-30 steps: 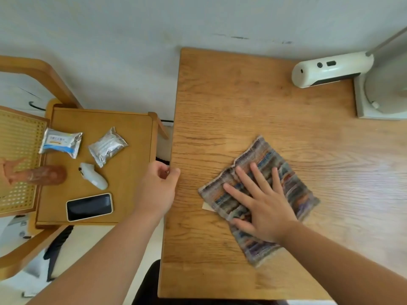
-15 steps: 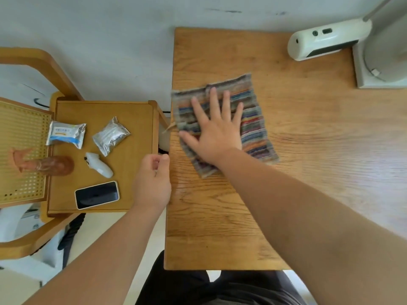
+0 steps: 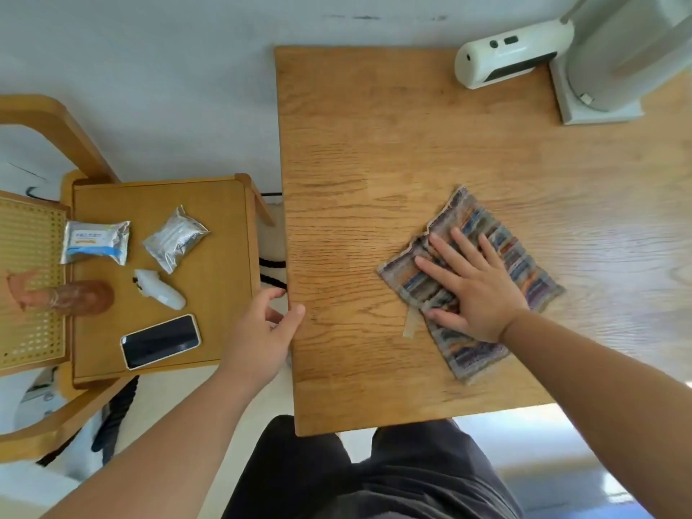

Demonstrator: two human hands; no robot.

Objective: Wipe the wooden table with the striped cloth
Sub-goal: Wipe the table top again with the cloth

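Striped cloth (image 3: 522,265) lies flat on the wooden desk (image 3: 374,144), right of the middle and towards the front edge. It sits at a slant, with a pale tag (image 3: 410,324) sticking out at its left side. The right grip (image 3: 475,290) is spread wide on top of it, fingers straight and palm down, pressing the cloth and pinching nothing. The left grip (image 3: 258,339) clasps the desk's left edge, thumb on the top and fingers curled at the side, which likely steadies the desk.

This looks like a wiping stroke under way. To do it well, spread the palm's weight evenly so the cloth slides whole and does not ruck under the fingertips. Overlap each pass and carry it into the far corners. Near the white device (image 3: 513,54) at the back right, slow down and go round it rather than knock it
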